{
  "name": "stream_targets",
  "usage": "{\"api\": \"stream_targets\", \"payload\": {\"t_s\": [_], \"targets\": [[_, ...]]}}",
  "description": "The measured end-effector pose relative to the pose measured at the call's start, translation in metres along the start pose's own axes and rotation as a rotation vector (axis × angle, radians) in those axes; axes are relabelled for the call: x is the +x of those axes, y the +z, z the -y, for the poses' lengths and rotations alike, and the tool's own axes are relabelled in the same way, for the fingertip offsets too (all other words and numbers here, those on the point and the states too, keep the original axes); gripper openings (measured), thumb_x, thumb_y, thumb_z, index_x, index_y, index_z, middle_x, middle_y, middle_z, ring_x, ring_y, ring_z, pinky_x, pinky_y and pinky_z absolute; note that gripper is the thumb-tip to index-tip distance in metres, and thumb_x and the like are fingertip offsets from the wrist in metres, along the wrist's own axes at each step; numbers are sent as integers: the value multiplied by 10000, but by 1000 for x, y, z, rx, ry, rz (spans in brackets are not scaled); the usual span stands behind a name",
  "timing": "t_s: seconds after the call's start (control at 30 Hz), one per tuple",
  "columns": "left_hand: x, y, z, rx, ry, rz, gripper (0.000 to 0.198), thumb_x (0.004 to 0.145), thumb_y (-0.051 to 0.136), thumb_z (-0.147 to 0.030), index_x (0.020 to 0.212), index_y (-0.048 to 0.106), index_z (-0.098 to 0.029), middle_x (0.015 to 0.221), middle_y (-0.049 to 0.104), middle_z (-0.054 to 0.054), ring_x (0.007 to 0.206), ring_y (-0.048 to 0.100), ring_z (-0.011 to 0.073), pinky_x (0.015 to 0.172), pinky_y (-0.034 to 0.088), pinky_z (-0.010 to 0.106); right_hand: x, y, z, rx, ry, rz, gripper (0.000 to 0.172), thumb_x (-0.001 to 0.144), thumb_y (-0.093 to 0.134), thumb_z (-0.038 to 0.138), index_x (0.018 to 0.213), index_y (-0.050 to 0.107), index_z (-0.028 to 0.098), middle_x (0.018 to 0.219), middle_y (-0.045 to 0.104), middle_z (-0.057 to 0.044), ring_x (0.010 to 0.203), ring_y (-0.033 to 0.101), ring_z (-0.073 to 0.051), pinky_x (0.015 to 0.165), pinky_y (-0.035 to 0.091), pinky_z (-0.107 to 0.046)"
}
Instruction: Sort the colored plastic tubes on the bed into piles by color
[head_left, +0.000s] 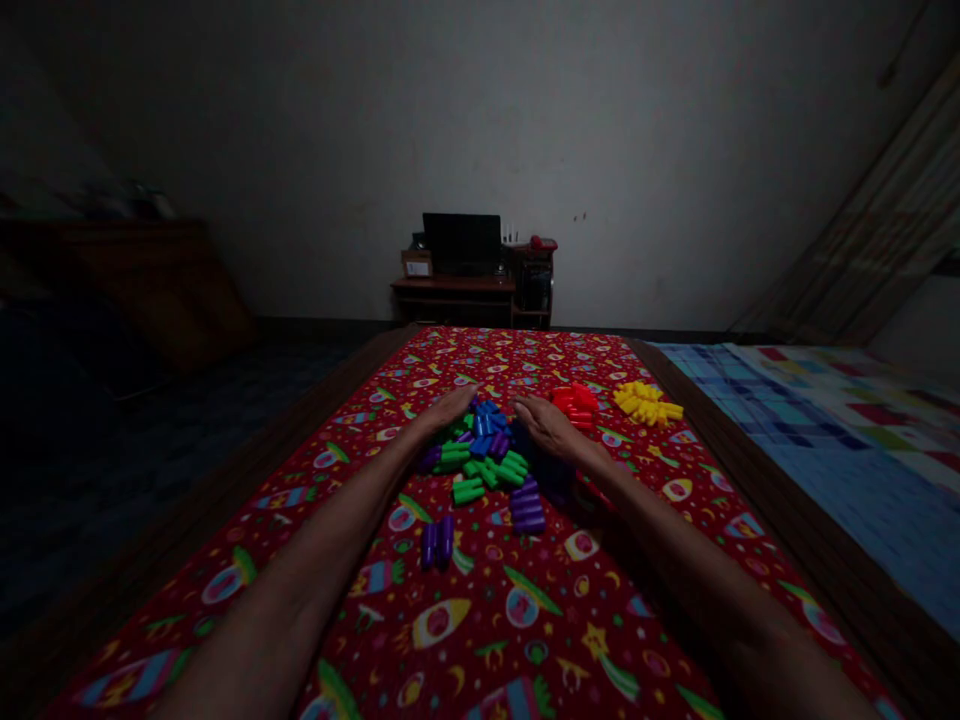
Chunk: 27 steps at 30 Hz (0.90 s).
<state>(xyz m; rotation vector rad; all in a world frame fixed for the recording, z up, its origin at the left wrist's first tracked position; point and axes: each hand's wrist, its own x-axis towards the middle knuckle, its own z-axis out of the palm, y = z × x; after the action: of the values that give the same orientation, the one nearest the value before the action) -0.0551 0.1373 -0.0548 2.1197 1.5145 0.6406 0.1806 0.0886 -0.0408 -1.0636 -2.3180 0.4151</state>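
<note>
A heap of blue, green and purple plastic blocks lies on a red patterned cloth. My left hand lies flat at the heap's far left side, fingers stretched out and touching the blocks. At the heap's far right side rests my right hand, its fingers also extended over the blocks. Beyond the right hand sit a red pile of blocks and a yellow pile of blocks. Two purple blocks and a purple stack lie nearer to me.
The cloth covers a low wooden-edged surface. A checked blue and multicoloured sheet lies to the right. A desk with a dark monitor stands against the far wall. The room is dim.
</note>
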Motion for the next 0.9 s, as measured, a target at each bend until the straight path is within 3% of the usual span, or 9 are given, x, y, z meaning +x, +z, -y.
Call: {"api": "stream_targets", "payload": {"t_s": [0.13, 0.3, 0.43, 0.53, 0.67, 0.77, 0.9], "targets": [[-1, 9, -31, -19, 118, 147, 487, 910, 365, -503, 1117, 685, -201, 1258, 658, 36, 1186, 569, 212, 1064, 386, 306, -28, 7, -7, -69, 30, 54, 399, 995, 341, 366, 1156, 618, 128, 1109, 625, -159, 1060, 572, -233, 964, 426, -387], [-44, 7, -53, 52, 384, 285, 446, 935, 378, -448, 1222, 628, -216, 1301, 630, 42, 1197, 560, 188, 1046, 402, 302, -69, -1, 5, 159, -44, -3, 490, 989, 310, 471, 1358, 499, 211, 1282, 589, -111, 1208, 523, -224, 1057, 389, -419], [-100, 4, -67, 254, 407, 119, 463, 965, 351, -424, 1348, 526, -232, 1438, 502, 87, 1324, 445, 245, 1122, 305, 457, -97, -3, -2, 98, 82, -117, 533, 968, 335, 504, 1383, 484, 205, 1391, 510, -138, 1323, 430, -265, 1114, 325, -488], [-142, 23, -86, 407, 456, 37, 467, 959, 402, -424, 1404, 455, -291, 1512, 403, 77, 1408, 309, 301, 1142, 180, 593, -114, 17, -5, 53, 152, -155, 551, 965, 325, 496, 1409, 460, 198, 1446, 444, -162, 1389, 336, -303, 1124, 282, -556], [-178, 52, -107, 511, 560, 49, 602, 915, 502, -449, 1473, 329, -302, 1483, 440, 82, 1425, 268, 319, 1148, 134, 619, -127, 46, 20, 131, 49, -122, 570, 967, 334, 461, 1485, 345, 226, 1539, 321, -129, 1458, 189, -283, 1148, 239, -548], [-187, 49, -104, 561, 552, -17, 625, 913, 507, -431, 1485, 303, -285, 1483, 438, 84, 1423, 273, 309, 1157, 113, 609, -128, 42, 45, 228, 0, -93, 566, 962, 368, 439, 1489, 339, 234, 1525, 364, -109, 1434, 275, -248, 1144, 285, -486], [-187, 21, -81, 579, 496, -113, 447, 939, 442, -339, 1381, 476, -286, 1489, 439, 55, 1410, 314, 265, 1171, 129, 567, -113, 7, 54, 256, 53, -142, 487, 920, 475, 363, 1371, 517, 186, 1353, 574, -125, 1228, 552, -246, 1035, 430, -426]]}}
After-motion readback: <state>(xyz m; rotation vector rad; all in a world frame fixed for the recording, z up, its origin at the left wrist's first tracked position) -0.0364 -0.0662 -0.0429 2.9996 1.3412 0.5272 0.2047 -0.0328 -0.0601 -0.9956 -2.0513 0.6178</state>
